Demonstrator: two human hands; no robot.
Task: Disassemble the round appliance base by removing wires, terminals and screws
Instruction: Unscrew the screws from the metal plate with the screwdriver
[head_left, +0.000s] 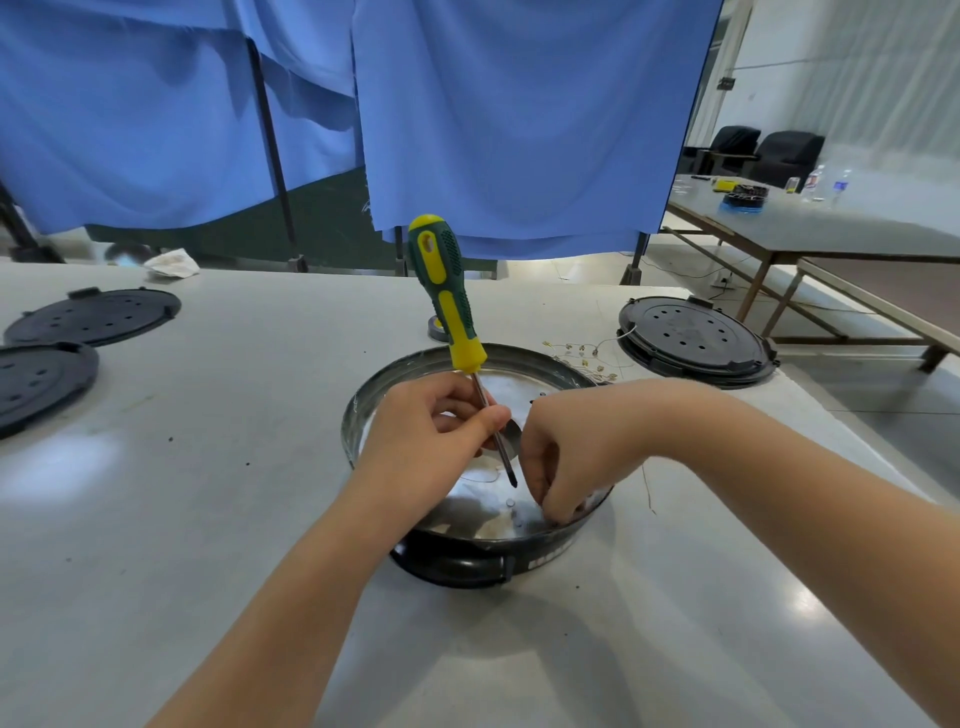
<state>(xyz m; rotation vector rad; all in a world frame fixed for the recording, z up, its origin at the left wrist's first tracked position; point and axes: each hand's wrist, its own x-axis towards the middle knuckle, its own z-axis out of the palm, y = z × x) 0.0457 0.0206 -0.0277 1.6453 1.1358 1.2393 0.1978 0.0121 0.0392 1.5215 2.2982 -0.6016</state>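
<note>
Holding the screwdriver (451, 301) by its shaft, the left hand (423, 431) idles while the right hand (563, 457) pinches something small, likely a screw, inside the round appliance base (457, 558) near the table's (208, 519) front edge. Removed terminals (582, 358) lie behind it; some screws seemingly remain.

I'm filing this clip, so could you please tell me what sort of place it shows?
Probably a workshop or recording room: a long worktable with black round covers, a blue curtain on stands, and a second table.
</note>
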